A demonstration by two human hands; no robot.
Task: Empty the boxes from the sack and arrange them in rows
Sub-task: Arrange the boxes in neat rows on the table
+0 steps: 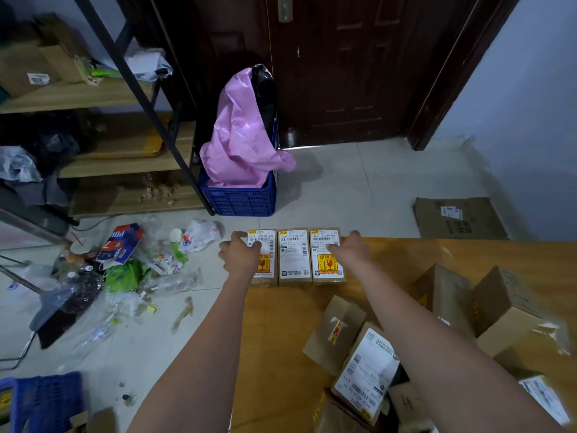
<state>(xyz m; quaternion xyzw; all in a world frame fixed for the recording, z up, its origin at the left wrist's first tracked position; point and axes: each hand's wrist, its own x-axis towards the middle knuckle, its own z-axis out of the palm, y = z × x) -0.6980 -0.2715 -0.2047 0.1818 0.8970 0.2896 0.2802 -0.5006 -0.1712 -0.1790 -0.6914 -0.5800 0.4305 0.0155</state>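
Observation:
Three small cardboard boxes with white labels stand side by side in a row at the far edge of a wooden table (281,354): left box (267,242), middle box (294,256), right box (324,267). My left hand (240,256) grips the left box, thumb on the label and fingers curled round its outer side. My right hand (351,253) grips the right box the same way from its right side. Several more boxes lie loose and tilted on the near right of the table, among them a labelled one (367,375). No sack is in view.
A blue crate (240,200) with a pink plastic bag (240,135) stands on the tiled floor beyond the table, before a dark door. Litter and a broom lie at the left, under wooden shelves. A flattened carton (459,217) lies at the right. Another blue crate (46,401) sits bottom left.

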